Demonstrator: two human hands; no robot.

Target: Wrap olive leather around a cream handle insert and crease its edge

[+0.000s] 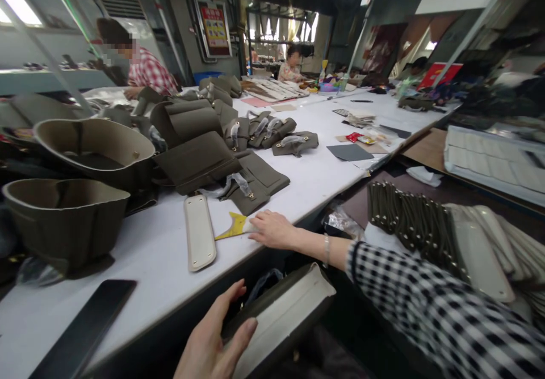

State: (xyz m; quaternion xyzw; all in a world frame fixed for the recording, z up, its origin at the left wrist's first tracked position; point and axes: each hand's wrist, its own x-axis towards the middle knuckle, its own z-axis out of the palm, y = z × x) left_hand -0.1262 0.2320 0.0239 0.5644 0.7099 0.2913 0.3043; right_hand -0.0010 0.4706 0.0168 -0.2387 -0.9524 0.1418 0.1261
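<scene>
Two hands were at work in the head view. Right hand (272,229) lay flat on the white table (332,158), fingers together and stretched onto a yellow scrap (232,227) just left of the fingertips. Beside it a pale oval bag base (199,231) ran lengthwise away from the person, nearer the right hand. Left hand (215,339), below the table edge, had fingers curled around an olive bag piece (283,314).

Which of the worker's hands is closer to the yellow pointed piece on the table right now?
Right. The right hand lies on the table with fingertips touching the yellow pointed piece. The left hand is below the table edge, gripping an olive bag part.
</scene>
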